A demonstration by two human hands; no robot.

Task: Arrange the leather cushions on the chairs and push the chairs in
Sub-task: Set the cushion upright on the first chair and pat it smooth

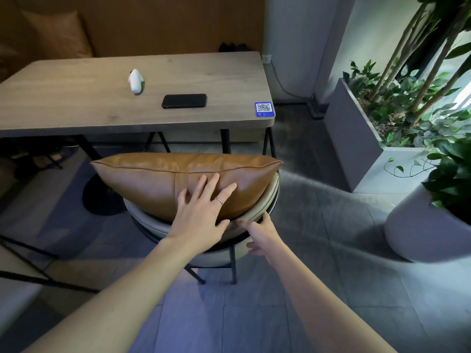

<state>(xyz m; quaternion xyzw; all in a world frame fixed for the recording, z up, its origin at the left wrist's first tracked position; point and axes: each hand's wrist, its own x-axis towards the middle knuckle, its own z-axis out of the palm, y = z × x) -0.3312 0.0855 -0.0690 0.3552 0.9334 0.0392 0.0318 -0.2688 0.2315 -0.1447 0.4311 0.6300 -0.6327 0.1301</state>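
A brown leather cushion (158,179) stands on its edge in a beige chair (257,212) with black metal legs, leaning against the curved backrest. My left hand (204,212) lies flat on the cushion's near face with the fingers spread; a ring shows on one finger. My right hand (262,233) is at the top rim of the backrest, thumb on the rim and fingers curled behind it. The chair stands a little back from the wooden table (76,98), its seat hidden under the cushion.
On the table lie a black phone (184,100), a white controller (135,81) and a blue QR sticker (264,109). A grey planter (356,138) and a round pot (418,230) with plants stand at the right. Another brown cushion (58,34) rests on the far bench.
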